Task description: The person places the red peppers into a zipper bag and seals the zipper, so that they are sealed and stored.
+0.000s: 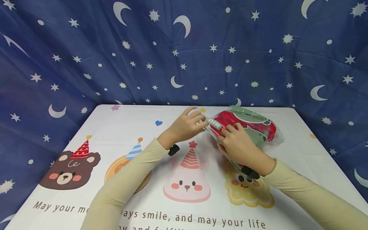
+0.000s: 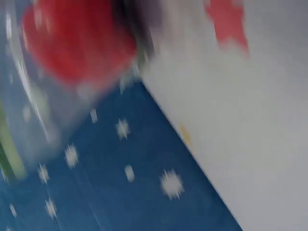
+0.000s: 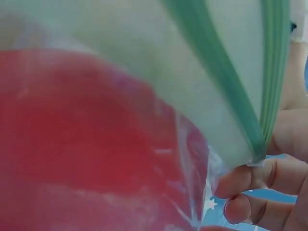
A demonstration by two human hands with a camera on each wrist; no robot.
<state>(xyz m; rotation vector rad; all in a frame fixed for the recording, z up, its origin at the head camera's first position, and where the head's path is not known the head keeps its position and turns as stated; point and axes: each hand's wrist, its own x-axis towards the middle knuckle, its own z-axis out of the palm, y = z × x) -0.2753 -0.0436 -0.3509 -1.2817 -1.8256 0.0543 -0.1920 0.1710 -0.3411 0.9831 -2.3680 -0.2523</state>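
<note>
A clear plastic zip bag (image 1: 256, 136) with green printing lies tilted on the right half of the table. Something red and smooth (image 1: 227, 118) shows through it; its kind cannot be told. My left hand (image 1: 186, 126) pinches the bag's left corner. My right hand (image 1: 240, 145) grips the near edge, fingers over the film and thumb below. In the right wrist view, two green zip strips (image 3: 219, 77) run apart from a small white end piece (image 3: 255, 163) at the left fingertips (image 3: 236, 180). The left wrist view is blurred, with the red content (image 2: 79, 43) at its top.
The white tablecloth (image 1: 138, 123) bears printed cartoon figures and lettering. A blue curtain (image 1: 201, 86) with moons and stars hangs behind the table and along both sides. Dark wrist cameras (image 1: 173, 150) sit under both wrists.
</note>
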